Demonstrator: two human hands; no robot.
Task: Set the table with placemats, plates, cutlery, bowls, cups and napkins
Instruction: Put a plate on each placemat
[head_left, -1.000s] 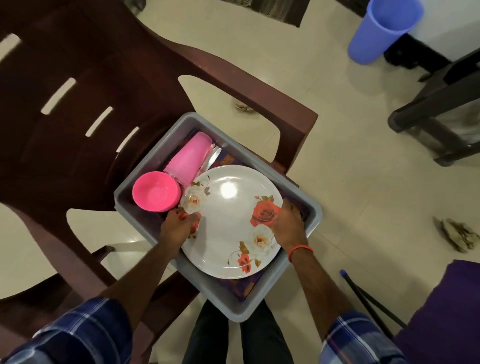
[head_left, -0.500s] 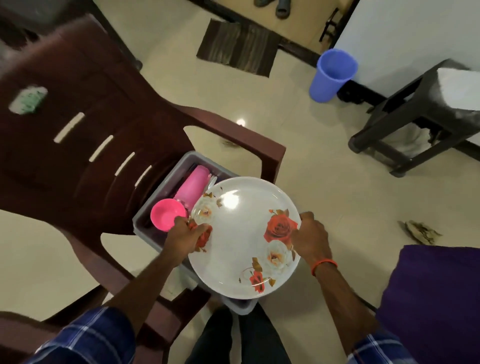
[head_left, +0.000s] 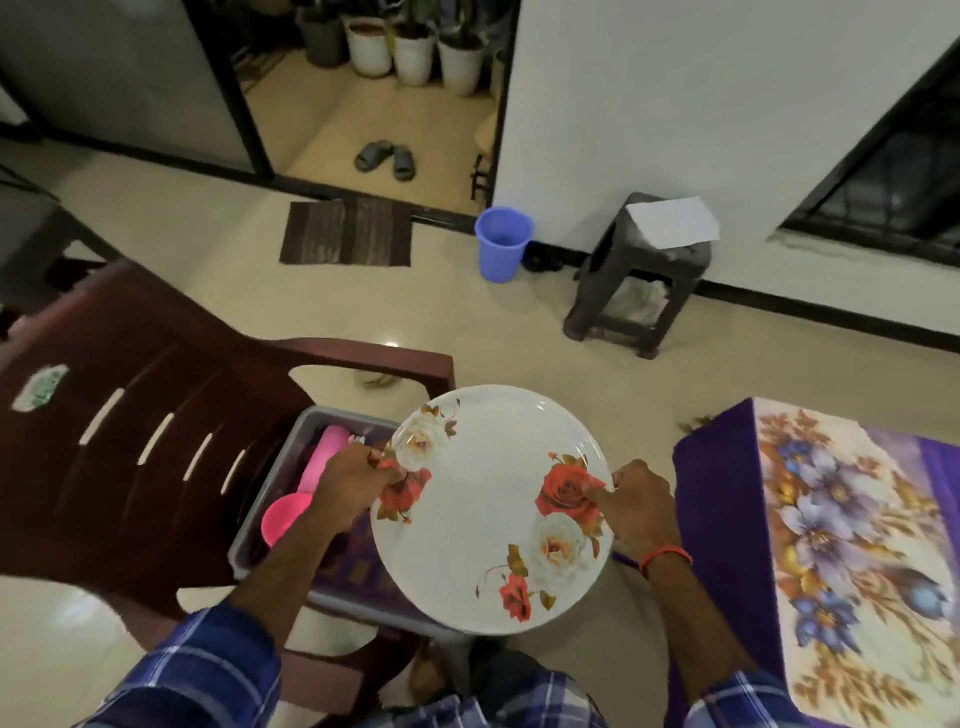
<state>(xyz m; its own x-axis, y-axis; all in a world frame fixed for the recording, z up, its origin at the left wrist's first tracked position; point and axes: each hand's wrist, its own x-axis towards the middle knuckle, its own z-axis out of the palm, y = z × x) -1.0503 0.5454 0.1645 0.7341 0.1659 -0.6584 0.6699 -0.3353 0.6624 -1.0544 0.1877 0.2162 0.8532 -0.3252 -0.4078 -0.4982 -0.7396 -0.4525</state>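
While left hand (head_left: 353, 488) and right hand (head_left: 641, 506) pinch opposite rims of the floral plate (head_left: 488, 509), held over the grey tub (head_left: 291, 452), pink cup (head_left: 324, 462) and pink bowl (head_left: 285, 519) sit unplaced inside, only a floral mat (head_left: 852, 545) lies on the purple table (head_left: 722, 519), and the setting looks barely begun.

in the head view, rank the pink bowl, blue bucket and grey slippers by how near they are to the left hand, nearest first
1. pink bowl, in the grey tub, right beside the left hand.
2. blue bucket, ahead and to the right.
3. grey slippers, farthest, at the top of the view.
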